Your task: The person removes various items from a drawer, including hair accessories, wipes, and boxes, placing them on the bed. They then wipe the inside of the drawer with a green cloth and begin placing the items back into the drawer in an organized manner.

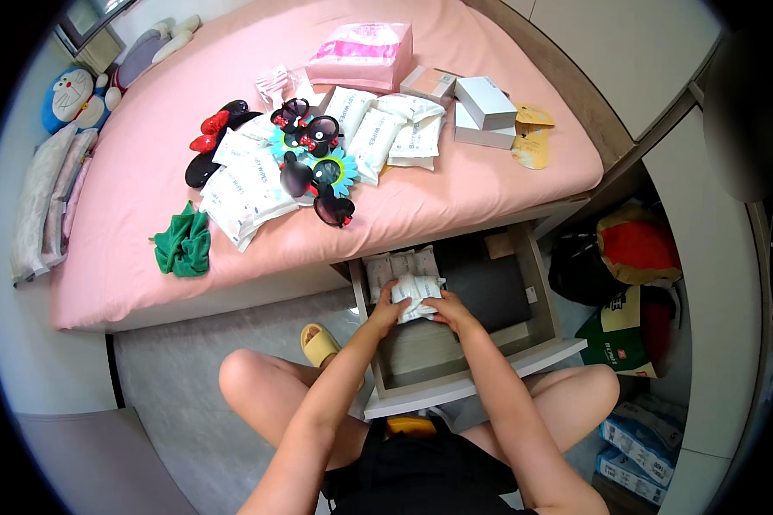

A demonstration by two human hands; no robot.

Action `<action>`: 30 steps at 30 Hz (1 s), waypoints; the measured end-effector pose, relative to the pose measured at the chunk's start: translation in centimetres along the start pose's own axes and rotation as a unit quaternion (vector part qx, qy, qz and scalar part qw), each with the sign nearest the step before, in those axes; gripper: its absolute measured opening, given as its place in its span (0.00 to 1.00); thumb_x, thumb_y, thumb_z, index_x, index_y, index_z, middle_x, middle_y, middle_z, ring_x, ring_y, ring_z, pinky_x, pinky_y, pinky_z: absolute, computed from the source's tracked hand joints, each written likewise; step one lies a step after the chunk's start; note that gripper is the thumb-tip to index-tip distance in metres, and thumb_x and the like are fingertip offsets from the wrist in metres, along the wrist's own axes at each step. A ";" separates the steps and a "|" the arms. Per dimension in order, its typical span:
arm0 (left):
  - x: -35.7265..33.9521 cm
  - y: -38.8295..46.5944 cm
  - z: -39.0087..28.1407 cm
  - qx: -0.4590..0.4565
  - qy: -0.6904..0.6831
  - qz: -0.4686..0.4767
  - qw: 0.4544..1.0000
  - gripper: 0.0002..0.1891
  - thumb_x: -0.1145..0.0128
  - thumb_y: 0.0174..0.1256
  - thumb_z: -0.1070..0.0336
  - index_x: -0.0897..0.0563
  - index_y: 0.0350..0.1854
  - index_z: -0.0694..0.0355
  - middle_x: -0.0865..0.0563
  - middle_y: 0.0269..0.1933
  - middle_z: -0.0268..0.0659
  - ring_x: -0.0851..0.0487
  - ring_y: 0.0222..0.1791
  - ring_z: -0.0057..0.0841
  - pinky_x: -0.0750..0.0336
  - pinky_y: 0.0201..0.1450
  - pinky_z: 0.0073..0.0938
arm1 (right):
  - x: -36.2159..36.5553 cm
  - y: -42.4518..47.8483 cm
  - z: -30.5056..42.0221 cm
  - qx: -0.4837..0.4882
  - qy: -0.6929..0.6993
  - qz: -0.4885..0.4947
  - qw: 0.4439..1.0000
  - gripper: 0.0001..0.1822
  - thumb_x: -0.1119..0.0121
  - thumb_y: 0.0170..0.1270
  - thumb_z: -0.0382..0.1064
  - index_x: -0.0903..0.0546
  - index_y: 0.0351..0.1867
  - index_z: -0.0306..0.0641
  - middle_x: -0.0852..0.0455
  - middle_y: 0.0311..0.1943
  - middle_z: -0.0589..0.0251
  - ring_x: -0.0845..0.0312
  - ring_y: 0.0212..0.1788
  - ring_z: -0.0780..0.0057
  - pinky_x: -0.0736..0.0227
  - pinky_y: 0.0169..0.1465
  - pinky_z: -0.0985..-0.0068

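Both my hands are inside the pulled-out drawer (419, 357) under the bed. My left hand (388, 310) grips the left side of a white baby wipes pack (416, 295), and my right hand (452, 309) holds its right side. Several similar wipes packs (419, 259) stand in a row at the drawer's back left, just beyond the held one. A dark flat item (483, 290) covers the drawer's right part. On the bed lie more baby wipes packs (248, 190), with children's sunglasses (325, 132) resting over some of them.
The pink-sheeted bed (425, 206) carries a pink package (364, 55), white boxes (486, 103), a green cloth (183, 243) and a Doraemon plush (77, 96). Bags (638, 244) and blue packages (641, 444) sit right of the drawer, beside a cabinet (715, 283).
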State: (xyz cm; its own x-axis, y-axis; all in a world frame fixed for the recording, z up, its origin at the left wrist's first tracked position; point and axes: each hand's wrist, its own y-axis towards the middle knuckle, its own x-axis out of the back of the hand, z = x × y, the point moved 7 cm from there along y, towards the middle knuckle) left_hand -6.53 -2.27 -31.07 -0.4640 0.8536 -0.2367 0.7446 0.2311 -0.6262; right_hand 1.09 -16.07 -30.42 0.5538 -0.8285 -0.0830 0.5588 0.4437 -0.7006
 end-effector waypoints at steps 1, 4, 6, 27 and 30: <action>-0.6 -0.6 0.1 0.013 -0.039 0.031 0.999 0.37 0.38 0.59 0.69 0.44 0.68 0.47 0.25 0.54 0.38 0.23 0.48 0.27 0.26 0.43 0.30 | -0.1 -0.8 0.2 -0.017 0.015 0.003 1.000 0.22 0.37 0.56 0.38 0.26 0.53 0.37 0.19 0.45 0.62 0.21 0.44 0.73 0.25 0.42 0.75; -1.3 -2.7 -0.4 -0.004 -0.007 0.052 0.999 0.36 0.43 0.64 0.69 0.47 0.70 0.40 0.28 0.59 0.33 0.26 0.54 0.28 0.28 0.49 0.35 | -0.8 -3.4 0.7 -0.023 0.060 0.007 0.998 0.20 0.38 0.57 0.37 0.26 0.52 0.37 0.19 0.44 0.62 0.21 0.43 0.73 0.23 0.41 0.76; -1.7 -4.1 -1.3 -0.021 -0.004 0.056 0.998 0.35 0.45 0.65 0.68 0.47 0.71 0.41 0.29 0.60 0.35 0.27 0.55 0.28 0.28 0.50 0.35 | -1.2 -5.1 1.4 0.006 0.057 -0.010 0.998 0.20 0.39 0.58 0.37 0.25 0.52 0.37 0.19 0.44 0.62 0.21 0.43 0.74 0.23 0.41 0.77; 1.3 -15.3 -32.3 -0.592 0.317 -0.174 0.720 0.30 0.46 0.59 0.70 0.36 0.67 0.54 0.29 0.52 0.52 0.27 0.52 0.47 0.33 0.56 0.37 | -11.6 -13.3 28.5 0.590 -0.171 -0.186 0.766 0.26 0.52 0.66 0.39 0.38 0.64 0.32 0.27 0.54 0.38 0.29 0.55 0.46 0.32 0.53 0.63; 1.9 -13.0 -34.2 -0.577 0.341 -0.160 0.724 0.30 0.45 0.60 0.67 0.35 0.67 0.50 0.31 0.53 0.52 0.27 0.52 0.49 0.32 0.56 0.38 | -12.3 -12.2 29.9 0.558 -0.287 -0.233 0.743 0.26 0.51 0.65 0.38 0.37 0.65 0.36 0.24 0.49 0.43 0.26 0.50 0.48 0.30 0.50 0.63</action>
State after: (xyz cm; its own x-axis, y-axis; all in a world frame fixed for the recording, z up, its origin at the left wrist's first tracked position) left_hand -0.65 12.33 2.05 -0.6496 0.6108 0.4527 0.7392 0.3682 0.5640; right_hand 5.95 -1.10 0.34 0.1338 -0.8405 0.5250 0.7593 0.4274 0.4907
